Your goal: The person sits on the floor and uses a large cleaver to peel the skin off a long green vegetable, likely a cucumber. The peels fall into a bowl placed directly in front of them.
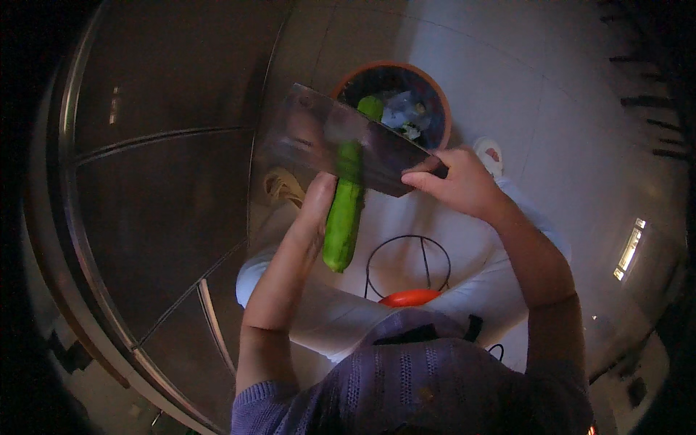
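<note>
My right hand [462,182] grips the handle end of a broad, shiny cleaver [380,163]. Its blade slants up and left across a long green vegetable, perhaps a luffa or cucumber [341,228]. My left hand [319,196] holds this vegetable, the thumb along its left side; the other fingers are mostly hidden. The far end of the vegetable shows beyond the blade, over a round bin [447,109] with an orange-brown rim and dark lining. Part of the vegetable is mirrored in the blade. Whether the edge touches the skin cannot be made out.
Pale scraps [405,117] lie in the bin. Dark glossy cabinet doors [163,190] rise at my left. Between my legs are a black wire ring frame [409,236] and a red rounded object [409,298]. My sandalled feet rest on the tiled floor [554,109].
</note>
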Motion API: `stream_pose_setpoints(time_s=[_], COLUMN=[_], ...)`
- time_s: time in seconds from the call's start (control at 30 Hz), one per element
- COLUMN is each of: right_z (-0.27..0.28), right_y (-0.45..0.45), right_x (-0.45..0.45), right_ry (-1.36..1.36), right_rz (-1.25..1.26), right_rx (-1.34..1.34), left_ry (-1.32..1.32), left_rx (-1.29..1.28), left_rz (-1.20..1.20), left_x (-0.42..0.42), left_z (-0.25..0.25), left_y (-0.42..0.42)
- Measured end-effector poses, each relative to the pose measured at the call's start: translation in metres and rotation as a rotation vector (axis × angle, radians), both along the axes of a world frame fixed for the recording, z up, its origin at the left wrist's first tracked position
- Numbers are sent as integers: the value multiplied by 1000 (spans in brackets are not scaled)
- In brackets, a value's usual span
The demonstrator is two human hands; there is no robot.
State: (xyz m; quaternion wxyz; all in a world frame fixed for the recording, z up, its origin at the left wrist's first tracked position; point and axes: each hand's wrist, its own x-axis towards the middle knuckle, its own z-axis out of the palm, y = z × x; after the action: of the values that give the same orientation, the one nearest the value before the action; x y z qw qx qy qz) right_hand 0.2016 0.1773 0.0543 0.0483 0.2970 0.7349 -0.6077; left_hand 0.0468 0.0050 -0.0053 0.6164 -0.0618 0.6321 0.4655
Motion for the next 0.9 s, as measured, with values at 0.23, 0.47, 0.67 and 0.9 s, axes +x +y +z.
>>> stream_pose_setpoints(time_s=[0.23,0.47,0.67,0.9], right_z=[-9,-26,-53,-76], right_y=[14,20,23,29], right_x=[-1,-3,-2,-4], right_ry=[-112,-79,-72,-126], right_rz=[-132,-195,-180,-127], right_rx=[100,116,224,264], left_ry=[-211,-289,-310,-234], left_rx=[14,68,15,-74], left_rz=[90,83,79,50], left_x=[4,2,2,5], left_z=[14,10,6,-12], left_y=[5,-11,-16,-22])
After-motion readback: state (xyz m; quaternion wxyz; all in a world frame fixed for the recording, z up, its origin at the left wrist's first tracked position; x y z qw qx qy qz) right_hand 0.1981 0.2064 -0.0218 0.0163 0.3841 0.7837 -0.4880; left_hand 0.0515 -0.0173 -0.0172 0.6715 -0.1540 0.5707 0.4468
